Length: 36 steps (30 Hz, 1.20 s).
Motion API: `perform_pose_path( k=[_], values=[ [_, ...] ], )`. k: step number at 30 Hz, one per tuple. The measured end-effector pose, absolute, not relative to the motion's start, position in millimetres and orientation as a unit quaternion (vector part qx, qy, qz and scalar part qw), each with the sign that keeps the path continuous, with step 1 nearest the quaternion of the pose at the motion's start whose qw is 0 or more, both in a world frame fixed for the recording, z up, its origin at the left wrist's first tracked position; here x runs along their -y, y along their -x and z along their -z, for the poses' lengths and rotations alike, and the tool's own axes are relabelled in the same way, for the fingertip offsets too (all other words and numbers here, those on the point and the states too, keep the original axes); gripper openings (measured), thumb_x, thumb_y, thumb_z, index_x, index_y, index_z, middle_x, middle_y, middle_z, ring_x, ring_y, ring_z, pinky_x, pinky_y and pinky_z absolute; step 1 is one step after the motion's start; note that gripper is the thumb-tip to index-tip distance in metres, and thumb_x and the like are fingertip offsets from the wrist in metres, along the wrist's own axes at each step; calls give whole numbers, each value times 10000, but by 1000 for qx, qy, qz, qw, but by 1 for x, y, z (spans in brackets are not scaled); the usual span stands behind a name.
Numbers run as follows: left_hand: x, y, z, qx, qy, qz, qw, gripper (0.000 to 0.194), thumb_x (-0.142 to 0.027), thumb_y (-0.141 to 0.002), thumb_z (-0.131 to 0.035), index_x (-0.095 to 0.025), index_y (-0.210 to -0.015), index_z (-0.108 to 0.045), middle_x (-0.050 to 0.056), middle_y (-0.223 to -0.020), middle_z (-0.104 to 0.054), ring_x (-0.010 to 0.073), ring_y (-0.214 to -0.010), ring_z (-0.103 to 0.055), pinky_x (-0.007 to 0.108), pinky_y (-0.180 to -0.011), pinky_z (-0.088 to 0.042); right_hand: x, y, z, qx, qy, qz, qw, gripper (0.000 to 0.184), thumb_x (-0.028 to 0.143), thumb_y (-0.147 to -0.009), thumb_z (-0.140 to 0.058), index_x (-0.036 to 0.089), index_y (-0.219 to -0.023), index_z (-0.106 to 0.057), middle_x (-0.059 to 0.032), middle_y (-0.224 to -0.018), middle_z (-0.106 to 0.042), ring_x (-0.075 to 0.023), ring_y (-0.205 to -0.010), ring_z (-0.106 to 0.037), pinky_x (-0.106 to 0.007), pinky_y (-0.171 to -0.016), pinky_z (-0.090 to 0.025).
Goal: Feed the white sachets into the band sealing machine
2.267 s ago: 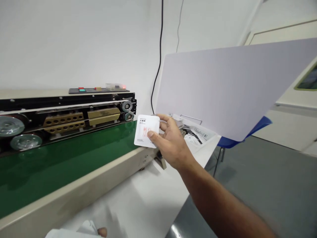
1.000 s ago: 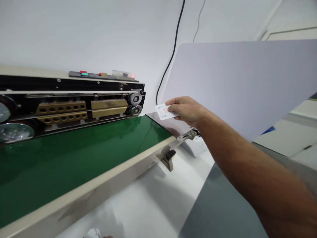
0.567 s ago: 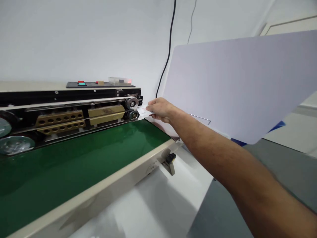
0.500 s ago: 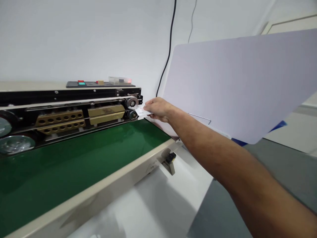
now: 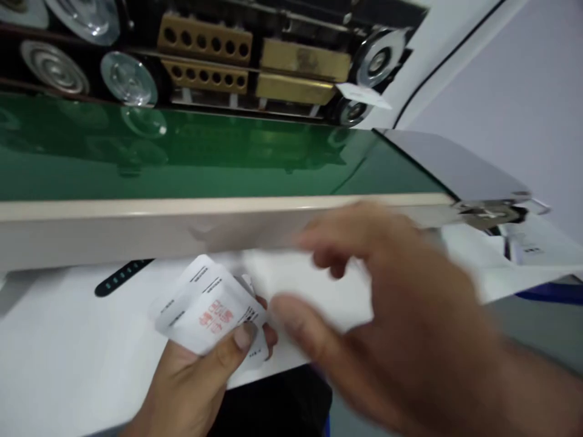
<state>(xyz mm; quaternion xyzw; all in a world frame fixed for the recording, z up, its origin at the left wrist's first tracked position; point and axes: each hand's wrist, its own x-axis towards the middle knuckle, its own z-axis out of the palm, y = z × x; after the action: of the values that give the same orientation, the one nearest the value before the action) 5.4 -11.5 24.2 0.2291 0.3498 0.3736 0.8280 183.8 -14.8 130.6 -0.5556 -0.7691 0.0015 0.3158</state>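
Several small white printed packets (image 5: 200, 303), fanned and overlapping, are gripped in my left hand (image 5: 195, 376), thumb on top. Red print shows on the top one. My right hand (image 5: 401, 315), blurred by motion, hovers just right of them with thumb and fingers apart and nothing visible between them. Another white packet (image 5: 363, 95) sticks out between the rollers at the right end of a band sealing machine (image 5: 303, 73), clear of both hands.
A green conveyor belt (image 5: 273, 161) runs under the machine's brass blocks and wheels, with a pale rail (image 5: 228, 212) along its front. A dark strap-like strip (image 5: 121, 279) lies on the white table (image 5: 68, 352). A black cable (image 5: 437, 73) hangs at upper right.
My view has swung down and closer. My right hand has let go of the packet at the rollers and drawn back toward the packets in my left hand, now in view.
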Motion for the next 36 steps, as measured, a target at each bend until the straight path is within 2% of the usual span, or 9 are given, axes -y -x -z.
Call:
perform_pose_path(
  k=[4,9,14,19,22,24,27,30,36],
  values=[
    [9,-3,-10,-285,-362,-381,802,149,-333,-879,-675,-233,-976,-729,53,-1012,-740,245,-955,-676,352,-835,-544,24,-156,-85,787,509,-164,308,497,330,-844,-686,67,-1225,-505,-144,-1163,-585,-234,-1091,-549,-395,-945,-501],
    [7,-4,-12,-296,-414,-404,760,376,-278,-877,-679,-290,-1248,-623,46,-1157,-706,262,-1146,-603,363,-943,-501,5,-152,-75,727,550,-285,297,396,349,-830,-699,125,-1128,-567,-72,-1012,-590,-207,-919,-574,-392,-831,-510],
    [11,1,-18,-249,-222,-392,857,656,-276,-831,-707,-331,-1427,-441,49,-1221,-695,271,-1173,-610,376,-958,-515,9,-160,-70,712,582,-248,305,277,369,-876,-651,166,-1039,-556,-53,-971,-597,-203,-877,-571,-379,-786,-484],
    [4,-7,-30,-344,-28,-403,848,539,-464,-852,-665,-324,-1355,-530,33,-1054,-761,289,-1106,-661,414,-956,-534,20,-171,-68,684,629,-272,248,309,405,-930,-567,189,-1138,-486,-26,-868,-646,-182,-716,-592,-345,-633,-480],
    [0,-16,-41,-465,-2,-399,790,426,-405,-849,-695,-316,-1258,-616,9,-1001,-775,248,-993,-711,396,-959,-530,27,-185,-79,685,612,-314,241,348,313,-959,-534,263,-1282,-414,-13,-993,-647,-166,-827,-632,-323,-709,-524],
    [0,-19,-46,-474,-15,-409,780,408,-349,-847,-706,-307,-1245,-626,16,-990,-776,235,-964,-720,402,-967,-523,32,-198,-91,685,592,-344,250,418,284,-949,-559,339,-1331,-397,-8,-1135,-614,-165,-967,-630,-313,-801,-540],
    [5,-20,-47,-420,-26,-427,800,456,-277,-820,-737,-308,-1258,-615,19,-912,-777,238,-985,-712,424,-972,-517,37,-214,-103,661,569,-406,273,472,262,-915,-608,393,-1332,-430,1,-1068,-595,-145,-881,-621,-241,-670,-552],
    [9,-20,-44,-414,-22,-430,802,499,-243,-809,-747,-300,-1280,-595,22,-881,-772,242,-994,-708,435,-969,-518,36,-218,-106,625,555,-438,331,488,202,-893,-620,390,-1312,-453,17,-922,-555,-112,-758,-583,-176,-563,-511],
    [12,-18,-41,-445,-49,-397,801,682,-294,-750,-810,-321,-1354,-492,13,-827,-776,241,-885,-737,407,-885,-567,20,-193,-99,592,529,-425,434,486,117,-873,-601,310,-1289,-439,31,-927,-559,-81,-763,-575,-182,-639,-515]
  ],
)
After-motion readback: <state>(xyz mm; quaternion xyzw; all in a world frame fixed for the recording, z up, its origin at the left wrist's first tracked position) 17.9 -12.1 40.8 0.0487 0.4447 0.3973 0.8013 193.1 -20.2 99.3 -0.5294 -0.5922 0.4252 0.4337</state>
